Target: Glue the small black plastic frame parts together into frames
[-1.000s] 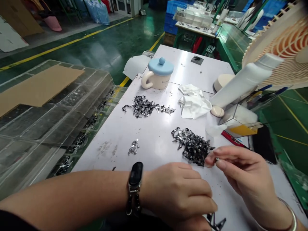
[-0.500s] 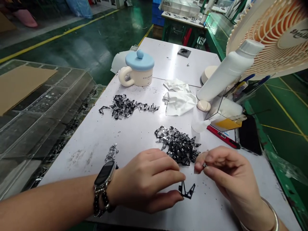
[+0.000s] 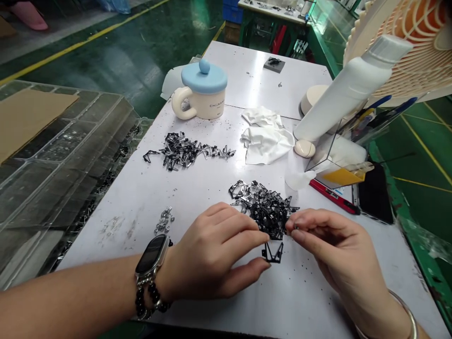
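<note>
My left hand [image 3: 212,256] pinches the bracket [image 3: 272,259]; just right and beyond, my right hand [image 3: 337,252] pinches a tiny part [image 3: 295,227].

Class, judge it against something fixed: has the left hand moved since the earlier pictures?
Yes: judged against the mug, the left hand has moved forward, nearer to it.

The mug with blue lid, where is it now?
In the head view, the mug stands near the left edge of the table, left of the white cloth, beyond the left black pile.
</note>
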The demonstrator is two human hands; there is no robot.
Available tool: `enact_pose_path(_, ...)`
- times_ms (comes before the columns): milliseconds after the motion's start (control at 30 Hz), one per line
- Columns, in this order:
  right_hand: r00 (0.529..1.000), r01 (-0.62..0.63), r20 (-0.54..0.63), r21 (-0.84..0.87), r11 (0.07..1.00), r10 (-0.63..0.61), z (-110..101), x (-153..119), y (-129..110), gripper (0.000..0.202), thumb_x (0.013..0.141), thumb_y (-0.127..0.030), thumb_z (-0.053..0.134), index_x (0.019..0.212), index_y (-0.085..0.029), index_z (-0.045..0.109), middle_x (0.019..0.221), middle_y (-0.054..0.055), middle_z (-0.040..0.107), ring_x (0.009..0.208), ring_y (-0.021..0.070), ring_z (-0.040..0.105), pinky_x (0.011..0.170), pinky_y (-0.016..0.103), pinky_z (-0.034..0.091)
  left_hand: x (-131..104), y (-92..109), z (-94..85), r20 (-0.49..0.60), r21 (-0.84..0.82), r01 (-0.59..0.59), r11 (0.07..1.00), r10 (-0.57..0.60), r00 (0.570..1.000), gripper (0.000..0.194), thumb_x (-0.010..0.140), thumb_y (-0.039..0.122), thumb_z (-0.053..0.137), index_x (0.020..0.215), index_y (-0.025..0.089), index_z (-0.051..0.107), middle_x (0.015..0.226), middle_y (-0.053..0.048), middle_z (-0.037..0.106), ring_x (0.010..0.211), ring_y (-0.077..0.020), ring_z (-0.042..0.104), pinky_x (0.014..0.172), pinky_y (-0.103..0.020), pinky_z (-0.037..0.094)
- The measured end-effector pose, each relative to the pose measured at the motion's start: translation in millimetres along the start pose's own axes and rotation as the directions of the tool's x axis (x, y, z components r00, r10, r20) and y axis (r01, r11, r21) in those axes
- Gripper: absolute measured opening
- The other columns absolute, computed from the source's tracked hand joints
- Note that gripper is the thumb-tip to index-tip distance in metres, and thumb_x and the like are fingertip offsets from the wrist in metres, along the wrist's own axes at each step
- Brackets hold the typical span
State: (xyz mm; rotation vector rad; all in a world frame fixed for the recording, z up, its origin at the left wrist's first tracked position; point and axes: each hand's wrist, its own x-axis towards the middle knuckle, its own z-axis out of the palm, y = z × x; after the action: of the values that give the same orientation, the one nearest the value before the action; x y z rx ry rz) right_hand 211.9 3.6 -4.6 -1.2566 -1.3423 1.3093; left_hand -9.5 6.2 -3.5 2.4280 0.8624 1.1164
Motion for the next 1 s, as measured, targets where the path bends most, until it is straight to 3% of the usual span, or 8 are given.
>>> enact_pose_path(300,1.0,0.029,0.008,-0.025,0.999,-0.028,-1,-1,3,0.02,0.076,-0.015,0.068,0.088,-0.031,0.07,0.092,0.0,0.068,0.088,0.0106,0.064,0.07,0.014,0.055,0,-2,1.2,-0.025,0.055,0.05,0.997,-0.049,0.998,0.017,0.077,0.016,0.067,0.093,0.01,0.065,0.082,-0.008,0.067,0.075,-0.0193,0.061,0.07,-0.037,0.05)
enact_pose_path(533,0.99,0.134,-0.026,-0.193,0.972,-0.141,8,-4,-4,0.021,0.072,-0.013,0.071,0.086,-0.029,0.068,0.087,-0.001,0.069,0.082,0.0115,0.065,0.071,0.017,0.056,0,-2,3.0,-0.019,0.074,0.065,0.995,-0.064,0.998,0.016,0.077,0.014,0.066,0.093,0.01,0.065,0.081,-0.007,0.067,0.073,-0.0178,0.059,0.068,-0.036,0.049)
enact_pose_path(833,0.95,0.293,0.194,-0.3,0.908,-0.243,12,-9,-7,0.024,0.077,-0.009,0.066,0.091,-0.028,0.063,0.083,-0.003,0.066,0.081,0.0116,0.062,0.072,0.023,0.052,0,-1,2.7,-0.014,0.172,0.033,0.985,-0.031,0.999,0.015,0.079,0.016,0.064,0.093,0.011,0.064,0.081,-0.007,0.067,0.075,-0.0188,0.061,0.071,-0.036,0.049)
enact_pose_path(1000,0.94,0.328,0.222,-0.379,0.865,-0.259,17,-9,-4,0.017,0.079,-0.014,0.065,0.088,-0.027,0.062,0.079,0.0,0.056,0.079,0.0127,0.053,0.068,0.027,0.045,-2,0,2.1,0.003,0.205,0.018,0.979,-0.019,1.0,0.014,0.081,0.019,0.063,0.093,0.012,0.064,0.081,-0.006,0.068,0.076,-0.0199,0.063,0.072,-0.037,0.049)
